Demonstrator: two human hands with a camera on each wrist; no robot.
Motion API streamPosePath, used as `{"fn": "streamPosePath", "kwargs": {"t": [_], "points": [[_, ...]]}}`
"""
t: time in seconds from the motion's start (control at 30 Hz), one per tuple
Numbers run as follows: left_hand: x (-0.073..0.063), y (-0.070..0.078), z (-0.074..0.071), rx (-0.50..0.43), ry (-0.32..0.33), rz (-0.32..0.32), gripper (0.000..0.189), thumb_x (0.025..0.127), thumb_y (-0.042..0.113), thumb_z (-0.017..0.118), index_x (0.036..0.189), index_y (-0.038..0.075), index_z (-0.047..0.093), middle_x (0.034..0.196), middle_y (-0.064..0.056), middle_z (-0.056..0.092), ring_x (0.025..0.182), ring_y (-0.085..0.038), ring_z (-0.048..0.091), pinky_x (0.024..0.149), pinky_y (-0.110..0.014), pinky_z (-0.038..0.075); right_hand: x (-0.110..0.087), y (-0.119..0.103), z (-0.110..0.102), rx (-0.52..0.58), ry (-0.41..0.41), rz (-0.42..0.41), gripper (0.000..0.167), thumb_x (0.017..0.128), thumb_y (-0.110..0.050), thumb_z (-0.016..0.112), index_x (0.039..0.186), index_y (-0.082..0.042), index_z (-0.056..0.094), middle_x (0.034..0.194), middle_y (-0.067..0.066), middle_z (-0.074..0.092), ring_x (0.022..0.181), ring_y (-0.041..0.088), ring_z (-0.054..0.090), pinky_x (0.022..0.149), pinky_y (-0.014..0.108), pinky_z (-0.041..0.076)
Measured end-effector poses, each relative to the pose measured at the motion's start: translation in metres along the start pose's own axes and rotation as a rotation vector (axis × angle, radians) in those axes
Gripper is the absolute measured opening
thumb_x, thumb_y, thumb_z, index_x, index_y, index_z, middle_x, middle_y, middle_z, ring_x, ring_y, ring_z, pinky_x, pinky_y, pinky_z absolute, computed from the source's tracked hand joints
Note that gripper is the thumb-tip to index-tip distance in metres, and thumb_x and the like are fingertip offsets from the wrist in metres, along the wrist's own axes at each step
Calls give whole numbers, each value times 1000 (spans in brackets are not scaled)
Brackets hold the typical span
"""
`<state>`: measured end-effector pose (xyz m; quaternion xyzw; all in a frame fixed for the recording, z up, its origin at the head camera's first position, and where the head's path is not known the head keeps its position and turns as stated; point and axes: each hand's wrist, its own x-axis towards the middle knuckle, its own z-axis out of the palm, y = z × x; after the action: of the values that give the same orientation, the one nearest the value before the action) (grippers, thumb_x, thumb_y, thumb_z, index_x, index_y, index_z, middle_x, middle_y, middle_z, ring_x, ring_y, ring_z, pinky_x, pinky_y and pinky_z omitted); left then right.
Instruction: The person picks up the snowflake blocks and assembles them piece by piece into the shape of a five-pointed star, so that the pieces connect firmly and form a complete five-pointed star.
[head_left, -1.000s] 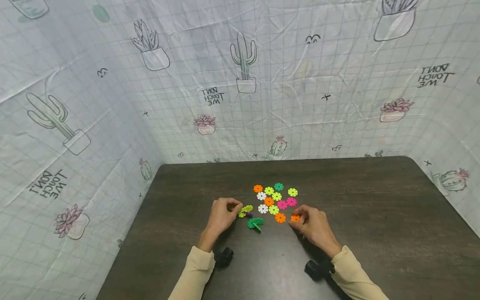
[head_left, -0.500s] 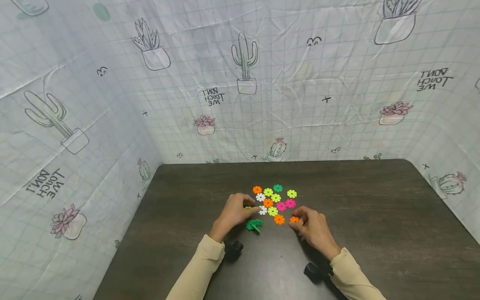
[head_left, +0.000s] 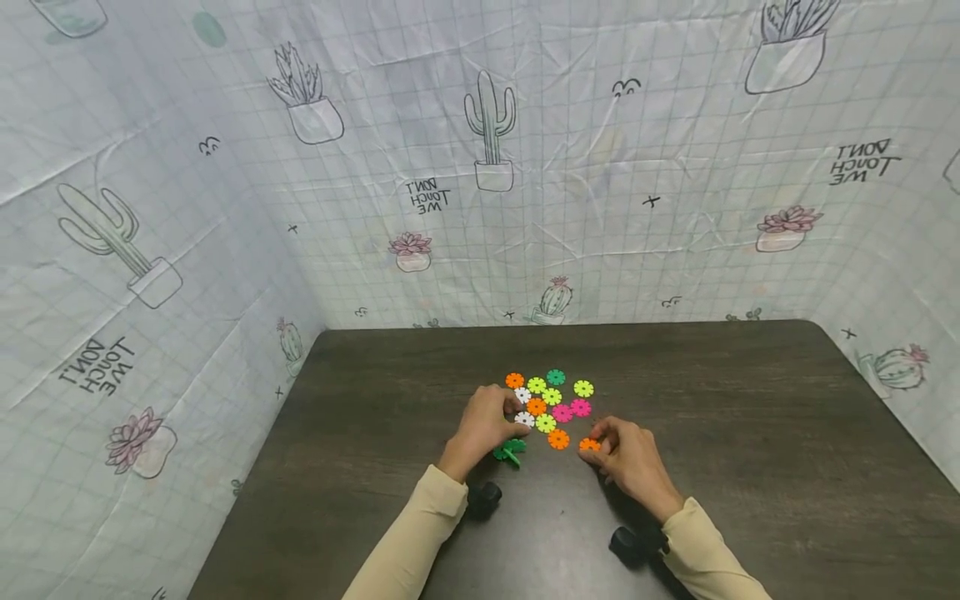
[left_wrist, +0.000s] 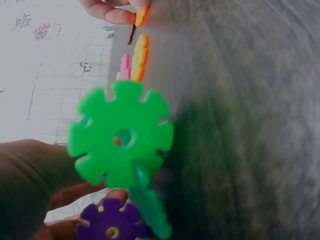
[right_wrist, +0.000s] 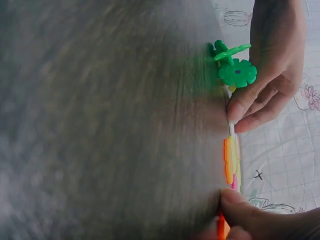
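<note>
My left hand (head_left: 486, 421) is over the left side of a group of flat notched plastic discs, with thumb and fingertips around the edges of a white disc (head_left: 524, 420). My right hand (head_left: 632, 457) pinches an orange disc (head_left: 589, 446) at the group's right side, low at the table. Two or more green discs joined at angles (head_left: 512, 451) stand just below my left thumb, and the left wrist view shows one green disc (left_wrist: 92, 135) close up. Behind it is a purple disc (left_wrist: 102, 225), part of a piece hidden by my left hand in the head view.
Loose discs lie between and beyond the hands: orange (head_left: 558, 439), pink (head_left: 562, 413), yellow-green (head_left: 546, 423) and dark green (head_left: 556, 377) among them. The dark wooden table (head_left: 390, 375) meets a patterned cloth (head_left: 585, 225) at its back and sides. A black wrist camera (head_left: 628, 546) sits under each forearm.
My left hand has left the yellow-and-purple joined piece and moved right to the white disc. My right hand stays nearly in place, its orange disc slightly lower in view.
</note>
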<state>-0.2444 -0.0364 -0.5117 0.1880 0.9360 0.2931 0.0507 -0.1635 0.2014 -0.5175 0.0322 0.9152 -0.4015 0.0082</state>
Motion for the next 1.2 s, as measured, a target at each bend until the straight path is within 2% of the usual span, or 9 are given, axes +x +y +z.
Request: {"fn": "streamPosePath", "kwargs": {"t": [0.13, 0.23, 0.47, 0.67, 0.9, 1.2], "points": [[0, 3, 3, 9, 22, -10, 24, 82, 29, 91, 97, 15, 80, 96, -1, 72, 88, -14, 58, 75, -24, 51, -2, 0, -2, -41, 0, -1, 30, 82, -15, 90, 98, -1, 70, 72, 1, 58, 64, 12, 53, 52, 21, 41], [-2, 4, 4, -22, 34, -18, 23, 81, 26, 92, 95, 15, 78, 95, -1, 72, 87, -14, 61, 74, -25, 53, -4, 0, -3, -53, 2, 5, 31, 80, -17, 92, 97, -3, 70, 72, 1, 57, 68, 14, 50, 55, 22, 38], [-9, 6, 6, -127, 88, -5, 20, 81, 16, 91, 94, 14, 76, 93, -1, 76, 82, -11, 68, 72, -24, 57, -5, 2, -3, -52, 30, -23, 33, 74, -17, 96, 92, -4, 70, 83, 4, 67, 69, 11, 58, 62, 25, 47], [-12, 5, 7, -191, 145, 72, 10, 87, 15, 86, 91, 13, 77, 85, -2, 77, 75, -9, 69, 68, -22, 57, -6, 0, -5, 16, -8, -42, 29, 77, -7, 92, 92, -4, 67, 79, 5, 67, 63, 12, 60, 53, 22, 52], [-13, 3, 5, -270, 252, 196, 8, 93, 17, 80, 94, 10, 78, 86, -4, 77, 77, -11, 71, 73, -23, 60, -5, -1, -6, 49, -41, -73, 22, 83, 8, 80, 96, -2, 66, 83, 9, 68, 65, 14, 63, 53, 23, 56], [-27, 10, -3, -370, 227, 257, 11, 95, 20, 78, 103, 11, 78, 94, -5, 79, 79, -8, 72, 74, -21, 60, -4, -1, -9, 17, -92, -124, 22, 92, 6, 72, 112, -2, 73, 96, 11, 77, 73, 15, 70, 59, 24, 57]]}}
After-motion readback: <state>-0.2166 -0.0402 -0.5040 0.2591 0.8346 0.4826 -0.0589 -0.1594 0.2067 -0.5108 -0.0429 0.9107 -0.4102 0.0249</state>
